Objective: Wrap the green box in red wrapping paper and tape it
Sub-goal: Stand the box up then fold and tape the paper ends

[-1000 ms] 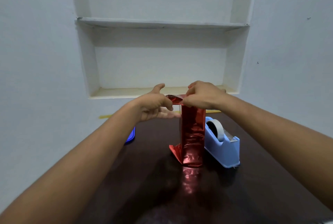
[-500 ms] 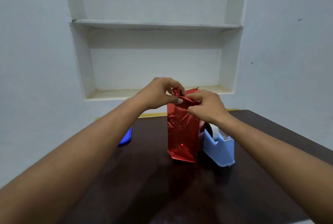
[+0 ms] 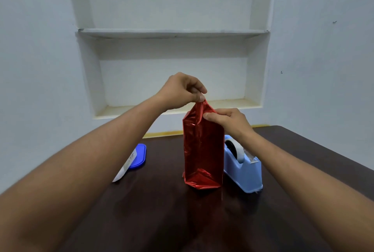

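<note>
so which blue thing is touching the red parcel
The light blue tape dispenser, standing against the parcel's right side. The darker blue lid lies apart, off to the left.

We see a dark, glossy table (image 3: pixel 182 221) spreading out below both hands. Down and to the left of the left hand (image 3: pixel 180 91), a flat blue piece with rounded corners (image 3: pixel 140 154) lies on the table, and a white printed slip (image 3: pixel 124 168) rests against its near edge; we cannot read the print. Behind and above the hands, a white niche (image 3: pixel 174 77) is set into the wall, with a shelf (image 3: pixel 174 33) across it well above the left hand. A yellow strip (image 3: pixel 162 133) runs along the wall's foot, below the left hand. A few small dark marks (image 3: pixel 281 72) dot the wall up and to the right of the right hand (image 3: pixel 228 122).
</note>
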